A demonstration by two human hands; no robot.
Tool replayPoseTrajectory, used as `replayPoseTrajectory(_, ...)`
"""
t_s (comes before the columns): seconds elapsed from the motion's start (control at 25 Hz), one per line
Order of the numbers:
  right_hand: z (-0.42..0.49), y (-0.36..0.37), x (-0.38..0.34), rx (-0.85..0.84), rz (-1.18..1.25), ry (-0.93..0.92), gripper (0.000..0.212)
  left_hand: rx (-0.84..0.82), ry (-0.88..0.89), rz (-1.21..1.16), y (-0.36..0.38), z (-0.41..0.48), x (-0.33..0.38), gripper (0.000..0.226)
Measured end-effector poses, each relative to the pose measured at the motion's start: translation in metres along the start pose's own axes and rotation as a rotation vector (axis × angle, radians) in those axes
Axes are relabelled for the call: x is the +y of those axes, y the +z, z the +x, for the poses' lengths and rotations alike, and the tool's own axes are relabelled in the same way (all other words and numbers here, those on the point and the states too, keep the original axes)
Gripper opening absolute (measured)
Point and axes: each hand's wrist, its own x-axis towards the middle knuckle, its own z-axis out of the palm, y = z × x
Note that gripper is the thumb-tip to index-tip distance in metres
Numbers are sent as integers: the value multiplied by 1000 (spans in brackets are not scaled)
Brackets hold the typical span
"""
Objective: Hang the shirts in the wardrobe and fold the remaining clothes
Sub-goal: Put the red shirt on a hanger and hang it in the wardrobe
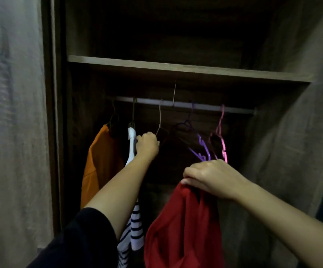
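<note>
We are in a home, standing before an open wooden wardrobe (58,113) of the kind found in a bedroom. A plank shelf (176,67) runs across it above a metal rail (205,107). Coloured hangers (221,132) hook over that rail. Everyday clothes hang from it, an orange top (100,161) and a striped shirt (135,225), and a red shirt (184,219) is held up in front.

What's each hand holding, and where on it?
Right hand grips the red shirt by its bunched top edge. Left hand is curled round a pale hanger just below its hook.
</note>
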Motion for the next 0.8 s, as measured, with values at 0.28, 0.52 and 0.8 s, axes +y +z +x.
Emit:
replayPoseTrajectory(0.28, -13, 28, 7, 13, -2, -9, 30, -88, -102, -149, 10, 49, 17, 32)
replayPoseTrajectory(0.52, -19, 34, 7, 22, 39, 17, 26, -5, -190, -307, 7, 58, 31, 32)
replayPoseTrajectory(0.8, -10, 21, -28, -116, 87, 61, 41, 16, -264, -638, -16, -13, 16, 27)
